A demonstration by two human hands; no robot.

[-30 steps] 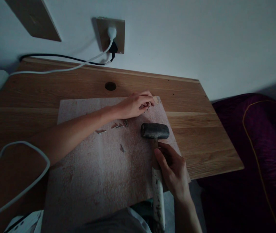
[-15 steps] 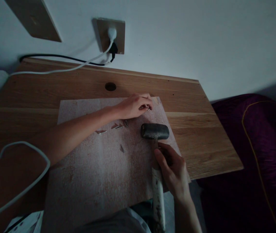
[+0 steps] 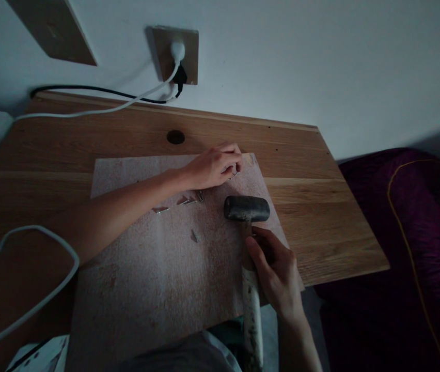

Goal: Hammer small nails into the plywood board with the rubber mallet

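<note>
- Your right hand (image 3: 280,274): grip closed around the neck of the mallet (image 3: 247,208), thumb along the handle, just below the black head.
- Mallet location: over the right part of the pale, rough-faced board (image 3: 142,289); head lies crosswise, white lower handle runs past the near edge toward your body. Contact between head and board: cannot tell.
- Your left hand (image 3: 216,166): at the board's far right corner, fingers curled downward. A small bright metal piece (image 3: 237,174) shows at the fingertips; whether this grip pinches it or merely sits beside it, you cannot tell from this view.
- Loose metal fasteners (image 3: 189,201): several lie on the board near your left wrist, one apart, nearer you.
- Board rests on the wooden table (image 3: 328,227), which has a round dark hole (image 3: 175,137) beyond the board.
- Wall socket (image 3: 191,57) holds a white plug (image 3: 177,51) above a black plug (image 3: 180,75).
- Compared with one second ago: your left fingertips are drawn slightly left, away from the board's right edge. Compared with half a second ago: your left knuckles are raised a little. Mallet, right hand and loose fasteners keep the same positions.
</note>
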